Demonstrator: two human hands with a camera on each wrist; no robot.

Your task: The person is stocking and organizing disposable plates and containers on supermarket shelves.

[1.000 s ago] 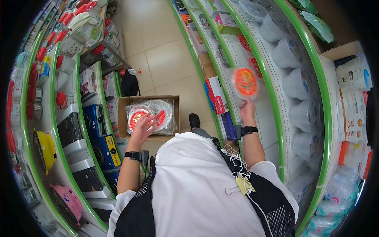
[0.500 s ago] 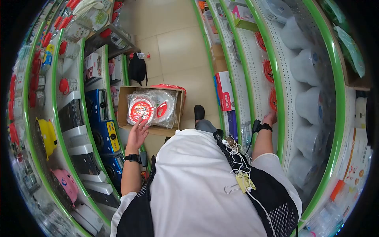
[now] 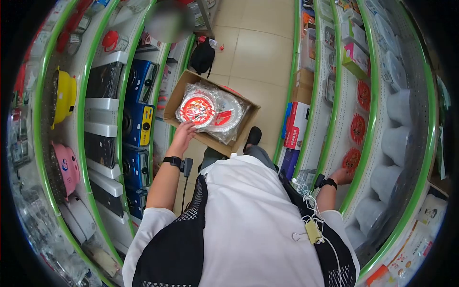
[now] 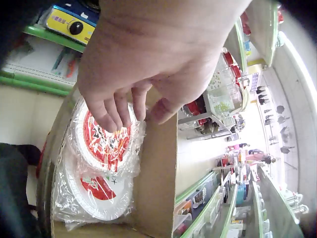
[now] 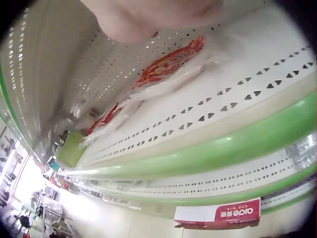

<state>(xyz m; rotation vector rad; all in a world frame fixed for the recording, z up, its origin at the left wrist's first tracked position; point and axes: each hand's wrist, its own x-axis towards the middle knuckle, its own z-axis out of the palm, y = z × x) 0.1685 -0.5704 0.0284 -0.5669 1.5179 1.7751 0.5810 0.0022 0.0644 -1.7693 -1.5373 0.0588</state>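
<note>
My left hand (image 3: pixel 182 137), fingers loosely bent, hangs over the near edge of a cardboard box (image 3: pixel 246 129). In the box lies a plastic-wrapped pack of disposable plates (image 3: pixel 198 111) with a round red label, overlapping another wrapped plate pack (image 3: pixel 230 117). The left wrist view shows the fingertips (image 4: pixel 119 124) close over the upper pack. My right hand (image 3: pixel 342 176) is at the near edge of a red-labelled plate pack (image 3: pixel 351 159) on the right shelf. Its fingers are mostly hidden in the right wrist view, where the palm side (image 5: pixel 153 20) shows at the top.
Two more red-labelled packs (image 3: pixel 357 129) lie in line farther along the shelf, before a green-and-pink box (image 3: pixel 356 61). Clear plastic tubs (image 3: pixel 396 143) stand above. Boxed stoves (image 3: pixel 138 125) fill the left shelves. A black bag (image 3: pixel 202 56) lies on the aisle floor.
My right hand has lowered a plate pack from the air onto the shelf, at the near end of the row. My left hand has stayed by the box, which looks turned as the view shifted.
</note>
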